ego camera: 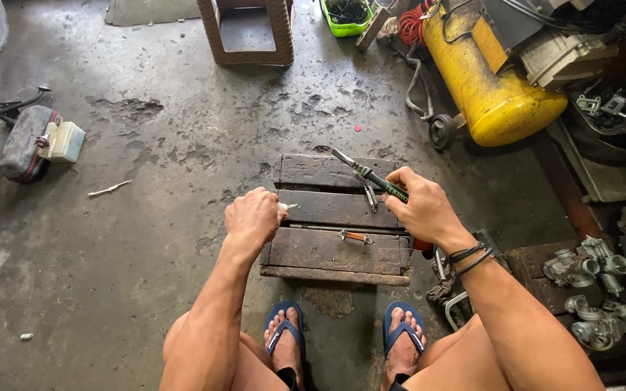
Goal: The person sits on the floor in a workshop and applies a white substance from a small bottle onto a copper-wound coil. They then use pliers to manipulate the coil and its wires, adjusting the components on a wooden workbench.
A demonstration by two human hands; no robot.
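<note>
Seated view over a low wooden stool (335, 250) on a concrete floor (146, 217). The right hand (422, 206) is closed around the dark handle of a screwdriver (371, 177), whose shaft angles up and away to the left, above the stool's far slat. The left hand (253, 216) is curled into a near fist, pinching a small pale part (284, 207) between thumb and fingers; what the part is cannot be told. The screwdriver is judged rigid, light and slim, best gripped at the handle as here; the pale part looks tiny and easily dropped, so a fingertip pinch suits it. Between the hands, on the stool, lie a thin rod (320, 227), a small orange-handled tool (355, 236) and a metal piece (368, 194) just below the screwdriver. Beyond the right hand stands a yellow compressor (483, 87); to its right, near the knee, carburettors (592, 271). Far left of the left hand sits a plastic reservoir (63, 141). Nothing lies between the two hands except the stool's loose items.
</note>
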